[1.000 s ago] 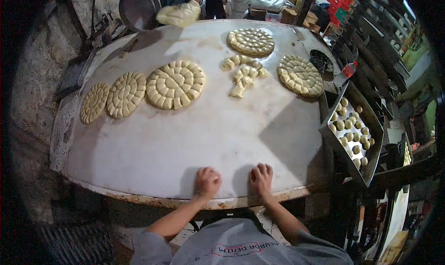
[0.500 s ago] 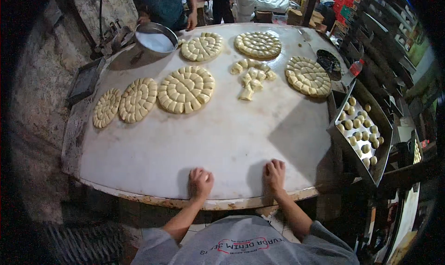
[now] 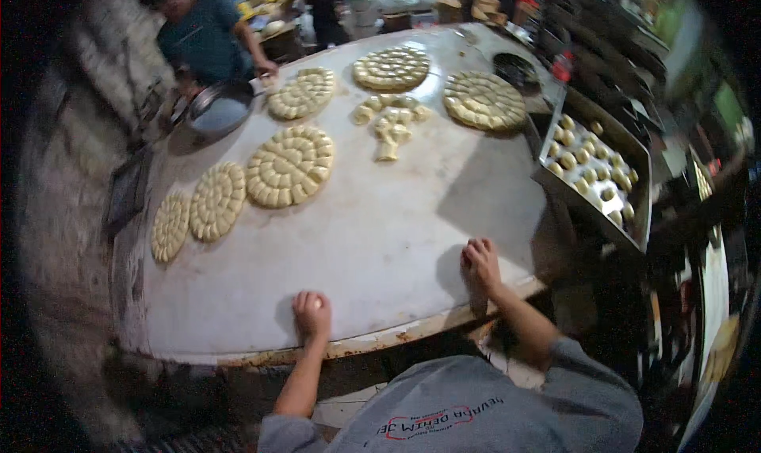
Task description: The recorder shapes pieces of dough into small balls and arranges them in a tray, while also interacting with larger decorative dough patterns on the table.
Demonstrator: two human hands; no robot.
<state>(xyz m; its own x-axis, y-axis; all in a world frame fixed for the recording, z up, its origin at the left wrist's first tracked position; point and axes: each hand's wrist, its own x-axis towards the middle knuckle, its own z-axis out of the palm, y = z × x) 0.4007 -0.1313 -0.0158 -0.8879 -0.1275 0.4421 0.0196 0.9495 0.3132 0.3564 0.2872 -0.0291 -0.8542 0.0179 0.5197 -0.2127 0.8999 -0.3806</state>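
Note:
Both of my hands rest curled on the pale worktop (image 3: 380, 247) near its front edge. My left hand (image 3: 311, 314) is closed over something small and pale, mostly hidden. My right hand (image 3: 481, 263) is cupped with bent fingers; what lies under them is hidden. Farther back are rounds of segmented dough (image 3: 289, 166), several in all, lying flat. A loose cluster of dough pieces (image 3: 392, 124) sits among them at the back middle. On the right a metal tray (image 3: 642, 207) holds several small dough balls (image 3: 587, 148).
A co-worker (image 3: 202, 37) stands at the back left by a steel bowl (image 3: 222, 112) with white contents. A black pan (image 3: 511, 68) and a red-labelled bottle (image 3: 561, 68) stand back right. Buckets (image 3: 361, 13) are beyond the worktop; dark racks (image 3: 602, 33) line the right side.
The co-worker has set the steel bowl onto the worktop's back left, beside a round of dough. My view has tilted and blurred slightly; both my hands stay curled near the front edge.

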